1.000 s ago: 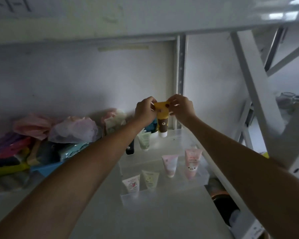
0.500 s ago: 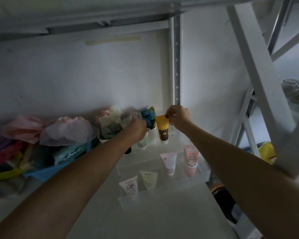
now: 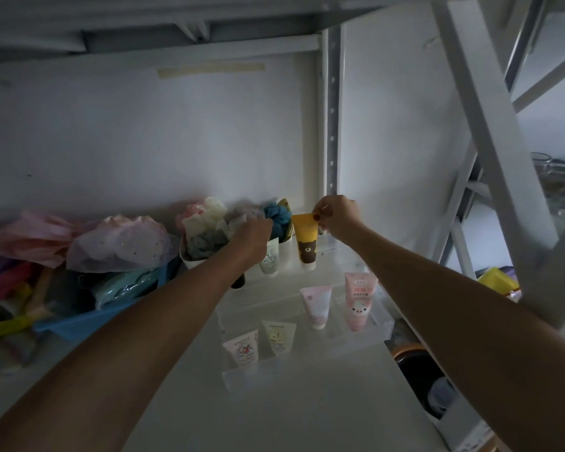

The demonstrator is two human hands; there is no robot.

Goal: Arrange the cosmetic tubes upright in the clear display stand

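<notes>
The right hand point(image 3: 335, 214) pinches the flat crimped end of the yellow tube point(image 3: 305, 241) between thumb and fingers, holding it cap-down on the top tier of the clear stand point(image 3: 380, 321), at about 12 o'clock from the stand's middle; gripping it by the crimp probably lets the cap settle on the step while the tube hangs straight. The left hand point(image 3: 252, 236) reaches to 11 o'clock, curled over the pale green tube point(image 3: 269, 259), likely steadying it upright, though whether the fingers actually close on it I cannot tell. A dark tube point(image 3: 238, 282) shows just under that wrist. Lower tiers already carry their rows, all standing on their caps: two pink tubes point(image 3: 317, 305) on the middle step at 3 o'clock, and a white tube point(image 3: 242, 349) beside a cream tube point(image 3: 279, 336) on the front step at 6 o'clock. The stand sits on a white shelf point(image 3: 307, 415), with a blue tray point(image 3: 79, 324) of wrapped goods off at 9 o'clock.
</notes>
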